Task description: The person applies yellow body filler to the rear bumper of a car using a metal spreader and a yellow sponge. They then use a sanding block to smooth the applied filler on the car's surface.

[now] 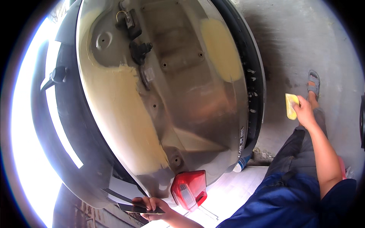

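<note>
The dented rear body panel of a car [197, 98] fills the middle, grey-beige with broad patches of pale yellow filler [119, 117]. My right hand [305, 113] is out to the right, away from the car, pinching a yellow filler spreader [291, 106]. At the lower left, my left hand [154, 206] grips a thin, dark flat plate [138, 209]. It is held close to the car's edge, near the red tail light [192, 188]. The plate's upper face is seen at a steep slant, so what lies on it cannot be made out.
A second filler patch [221, 49] lies near the black trim [251, 76] along the car's right edge. A black latch part [140, 51] sticks out of the panel. A wiper [53, 78] is on the left. My sandalled foot [313, 83] stands on the concrete floor [296, 45].
</note>
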{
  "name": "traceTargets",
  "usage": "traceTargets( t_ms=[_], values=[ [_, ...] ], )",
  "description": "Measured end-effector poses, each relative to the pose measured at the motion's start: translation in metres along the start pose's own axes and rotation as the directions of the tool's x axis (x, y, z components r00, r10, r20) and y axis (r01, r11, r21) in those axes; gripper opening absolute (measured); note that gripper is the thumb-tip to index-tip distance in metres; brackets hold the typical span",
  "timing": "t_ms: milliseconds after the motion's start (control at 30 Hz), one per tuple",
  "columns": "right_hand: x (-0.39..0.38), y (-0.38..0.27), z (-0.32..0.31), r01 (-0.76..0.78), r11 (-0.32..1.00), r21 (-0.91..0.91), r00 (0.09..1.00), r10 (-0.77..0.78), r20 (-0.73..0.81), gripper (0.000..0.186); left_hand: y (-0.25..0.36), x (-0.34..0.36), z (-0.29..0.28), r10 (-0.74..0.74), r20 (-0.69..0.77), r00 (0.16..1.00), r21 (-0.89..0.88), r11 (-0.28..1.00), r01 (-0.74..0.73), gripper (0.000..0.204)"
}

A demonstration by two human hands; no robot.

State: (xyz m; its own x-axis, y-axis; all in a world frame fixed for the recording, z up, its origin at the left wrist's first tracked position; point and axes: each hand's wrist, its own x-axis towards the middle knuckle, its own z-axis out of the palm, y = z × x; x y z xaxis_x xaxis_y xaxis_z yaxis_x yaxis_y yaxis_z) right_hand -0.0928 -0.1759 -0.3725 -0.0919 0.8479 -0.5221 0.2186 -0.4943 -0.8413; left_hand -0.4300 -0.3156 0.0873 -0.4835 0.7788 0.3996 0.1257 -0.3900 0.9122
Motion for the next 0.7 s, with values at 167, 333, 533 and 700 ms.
traceTargets(
  t_ms=[167,333,533,700],
  values=[
    [-0.002,0.043,0.005,-0.143,0.989,-0.046,0.986,0.146,0.081,0.019,0.011,-0.013,0.005,-0.013,-0.067,0.998,0.023,1.0,0.014,0.053],
    [-0.008,0.077,0.01,-0.308,0.951,0.001,0.948,0.306,0.091,0.021,-0.013,0.025,0.015,-0.058,-0.026,0.998,0.005,0.998,0.058,0.053],
    [-0.018,0.063,0.006,-0.232,0.957,-0.175,0.954,0.259,0.15,0.019,0.007,0.003,0.01,-0.074,-0.144,0.987,-0.051,0.996,0.068,0.05],
    [-0.026,0.061,0.0,-0.314,0.939,-0.14,0.929,0.334,0.16,0.021,0.004,0.005,0.011,-0.068,-0.157,0.985,-0.015,0.998,0.066,0.047]
  ],
)
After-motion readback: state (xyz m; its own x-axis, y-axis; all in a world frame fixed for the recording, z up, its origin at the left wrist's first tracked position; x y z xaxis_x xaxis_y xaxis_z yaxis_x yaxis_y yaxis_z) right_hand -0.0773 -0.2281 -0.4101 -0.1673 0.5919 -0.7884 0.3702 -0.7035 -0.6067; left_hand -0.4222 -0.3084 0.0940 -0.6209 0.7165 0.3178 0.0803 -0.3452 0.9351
